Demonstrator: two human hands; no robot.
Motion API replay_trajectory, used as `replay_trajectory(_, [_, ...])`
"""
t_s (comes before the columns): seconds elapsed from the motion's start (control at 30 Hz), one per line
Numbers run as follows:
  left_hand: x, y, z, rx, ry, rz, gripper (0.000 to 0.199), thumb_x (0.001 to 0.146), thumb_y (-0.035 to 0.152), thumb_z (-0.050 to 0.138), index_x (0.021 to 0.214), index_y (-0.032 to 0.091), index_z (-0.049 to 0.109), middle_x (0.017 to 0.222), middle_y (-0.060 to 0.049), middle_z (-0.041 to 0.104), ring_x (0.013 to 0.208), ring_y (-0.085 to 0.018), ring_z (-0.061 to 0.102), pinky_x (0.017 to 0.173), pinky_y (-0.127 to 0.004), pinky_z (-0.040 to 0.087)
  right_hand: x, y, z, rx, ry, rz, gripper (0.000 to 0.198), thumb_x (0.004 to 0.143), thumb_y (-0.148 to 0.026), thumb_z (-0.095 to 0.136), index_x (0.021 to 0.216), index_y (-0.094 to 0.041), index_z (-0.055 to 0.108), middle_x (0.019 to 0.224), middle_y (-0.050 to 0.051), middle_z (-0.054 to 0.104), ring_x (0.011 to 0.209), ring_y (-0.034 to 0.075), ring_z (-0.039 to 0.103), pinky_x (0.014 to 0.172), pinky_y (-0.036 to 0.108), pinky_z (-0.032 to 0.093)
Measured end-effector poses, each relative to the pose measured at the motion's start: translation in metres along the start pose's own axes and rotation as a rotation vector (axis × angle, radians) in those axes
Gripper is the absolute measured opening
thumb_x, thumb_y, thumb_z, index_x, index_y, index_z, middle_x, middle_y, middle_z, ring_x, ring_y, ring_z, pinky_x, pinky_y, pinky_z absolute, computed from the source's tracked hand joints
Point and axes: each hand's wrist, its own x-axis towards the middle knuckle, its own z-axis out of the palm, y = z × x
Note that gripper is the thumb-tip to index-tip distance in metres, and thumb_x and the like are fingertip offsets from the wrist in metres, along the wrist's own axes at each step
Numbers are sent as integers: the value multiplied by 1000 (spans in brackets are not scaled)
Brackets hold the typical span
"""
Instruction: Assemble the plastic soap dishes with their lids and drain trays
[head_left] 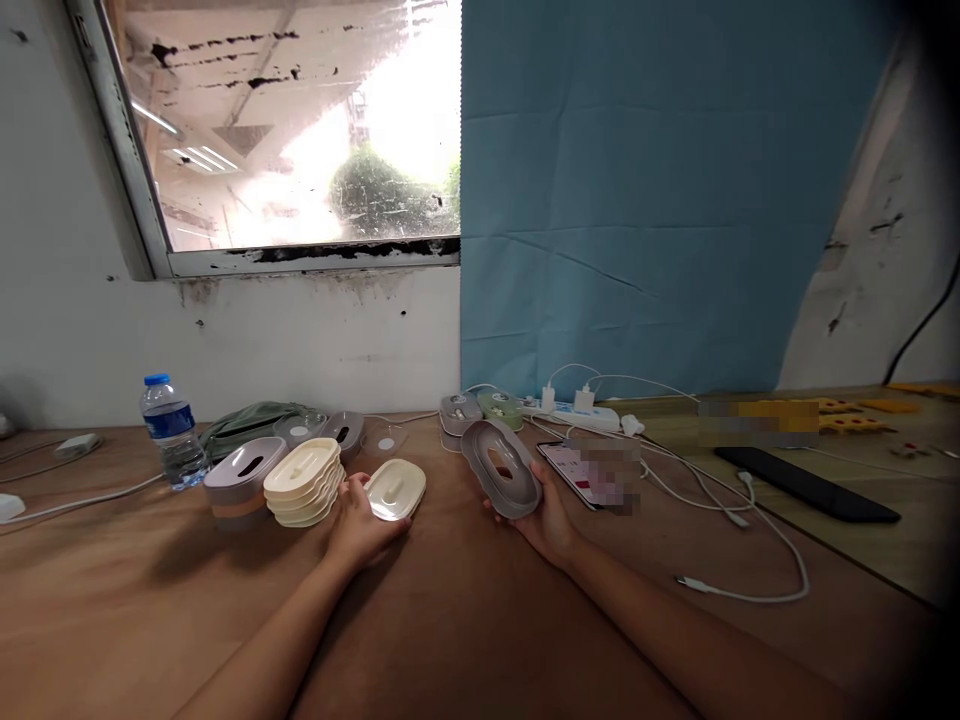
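Observation:
My left hand [363, 526] is closed on the edge of a cream plastic lid [397, 488], rounded and rectangular, with a glossy recessed face. Just left of that hand rises a stack of matching cream lids [304, 485]. In my right hand [551, 525] is a mauve-grey plastic cover [517, 490], tilted up so its hollow side and oval slot show. My thumb and fingers grip its lower right edge. Further left stands a stack of lilac and orange covers [244, 483] with a slot on top. My two hands are apart.
A water bottle [172, 432] stands at the left by a green cloth bag [251, 425]. Packaged grey and green pieces [501, 405] lie at the back. Right of my right hand are a phone [581, 475], white cables [772, 598], a power strip [600, 416] and a black slab [806, 485].

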Motion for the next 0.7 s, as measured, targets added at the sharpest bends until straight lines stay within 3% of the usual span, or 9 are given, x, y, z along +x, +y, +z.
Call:
replay_trajectory(0.13, [0, 1, -1, 122, -61, -77, 75, 46, 54, 63, 104, 17, 34, 107, -11, 38, 107, -30, 39, 89, -37, 31, 0, 1, -1, -8, 6, 2, 43, 79, -53, 36, 89, -18, 57, 80, 9, 68, 63, 23, 63, 50, 30, 41])
replay_trajectory(0.33, [-1, 1, 1, 204, -54, -43, 76, 43, 58, 63, 103, 18, 40, 103, -8, 39, 106, -30, 38, 90, -39, 28, 0, 0, -1, 13, 0, -1, 41, 80, -52, 35, 89, -18, 57, 83, 8, 67, 62, 23, 63, 49, 30, 42])
replay_trajectory(0.43, [-2, 2, -2, 152, -59, 103, 68, 47, 51, 65, 103, 20, 44, 106, -7, 38, 104, -27, 38, 89, -38, 30, 0, 0, -1, 14, -15, 1, 42, 80, -51, 35, 90, -17, 57, 84, 8, 67, 63, 23, 63, 49, 30, 42])
replay_trajectory(0.57, [-2, 7, -16, 113, -191, 367, 32, 59, 34, 61, 87, 21, 53, 95, -4, 48, 94, -23, 44, 83, -34, 34, 0, 0, -1, 9, -17, 6, 43, 80, -53, 35, 90, -18, 57, 84, 8, 67, 63, 23, 63, 49, 29, 42])
replay_trajectory(0.7, [-1, 10, -30, 112, -260, 443, 17, 64, 23, 55, 80, 20, 57, 89, -4, 52, 83, -19, 49, 74, -28, 37, -2, -1, 2, -3, -11, -3, 41, 80, -51, 35, 89, -18, 57, 81, 8, 67, 63, 23, 63, 48, 29, 42])
